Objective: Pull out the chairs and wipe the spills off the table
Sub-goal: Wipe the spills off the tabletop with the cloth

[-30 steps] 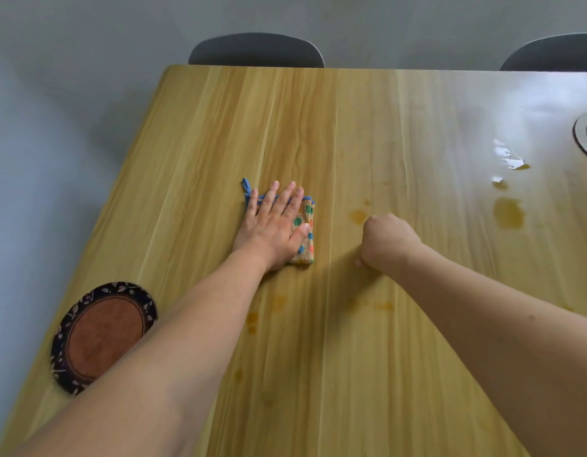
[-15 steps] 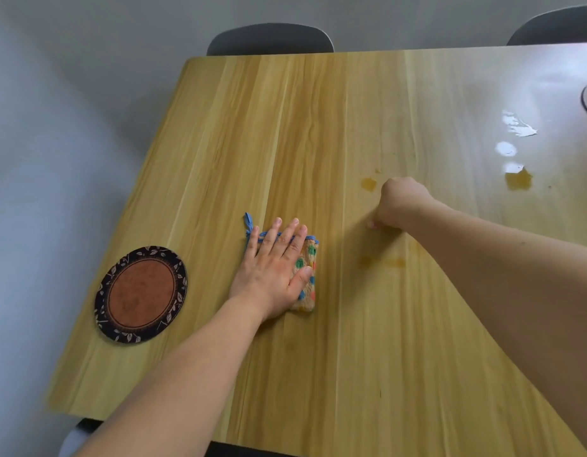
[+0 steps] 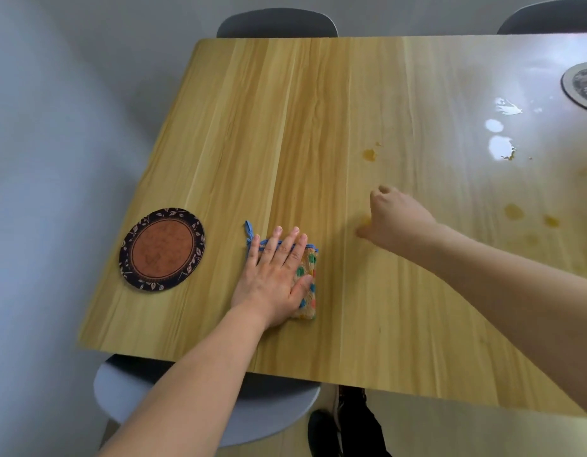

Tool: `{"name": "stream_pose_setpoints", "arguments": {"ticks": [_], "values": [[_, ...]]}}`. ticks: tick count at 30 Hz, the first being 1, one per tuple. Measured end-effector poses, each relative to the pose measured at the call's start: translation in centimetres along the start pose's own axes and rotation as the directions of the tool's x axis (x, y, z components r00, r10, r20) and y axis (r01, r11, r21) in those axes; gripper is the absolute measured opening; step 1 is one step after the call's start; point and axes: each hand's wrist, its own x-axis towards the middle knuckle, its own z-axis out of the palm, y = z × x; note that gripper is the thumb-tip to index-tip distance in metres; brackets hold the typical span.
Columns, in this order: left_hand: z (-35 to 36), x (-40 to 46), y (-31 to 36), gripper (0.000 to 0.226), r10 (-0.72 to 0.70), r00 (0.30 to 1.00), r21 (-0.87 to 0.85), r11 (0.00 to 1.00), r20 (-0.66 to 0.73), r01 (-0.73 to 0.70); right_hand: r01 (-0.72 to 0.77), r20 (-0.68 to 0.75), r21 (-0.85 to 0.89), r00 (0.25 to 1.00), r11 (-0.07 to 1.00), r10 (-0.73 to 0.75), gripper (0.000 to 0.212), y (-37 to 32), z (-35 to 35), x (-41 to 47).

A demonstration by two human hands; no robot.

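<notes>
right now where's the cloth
In the head view the cloth lies flat on the table near its front edge, under the left hand, just right of the round coaster.

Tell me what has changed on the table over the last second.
The left hand, flat on the patterned cloth, has drawn it back toward the near table edge, over the spots that lay there; it now lies level with the round coaster. The right hand stays curled on the wood, holding nothing visible. The coaster and the spills to the right are unchanged.
</notes>
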Motion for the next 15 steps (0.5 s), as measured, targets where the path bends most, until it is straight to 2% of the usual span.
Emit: {"name": "stream_pose_setpoints", "arguments": {"ticks": [3,5,8,15], "values": [[0.3,-1.9,0.4,0.071,-0.002,1.000,-0.007,1.000,0.022,0.002,0.009,0.238,-0.148,0.971,0.989,0.027,0.094,-1.4,2.9,-4.1],[0.6,-3.1,0.7,0.073,-0.004,0.999,-0.009,1.000,0.036,0.004,0.005,0.338,-0.210,0.939,0.978,0.068,0.115,-1.6,4.4,-5.7],[1.0,-5.0,1.2,0.073,0.007,0.999,-0.008,1.000,0.054,-0.007,-0.017,0.362,-0.182,0.928,0.983,0.083,0.122,-1.5,4.6,-6.4],[1.8,-8.7,1.7,0.070,0.033,0.998,-0.001,0.999,0.050,-0.033,-0.005,0.343,-0.180,0.937,0.984,0.068,0.124,-1.5,4.7,-6.3]]}}
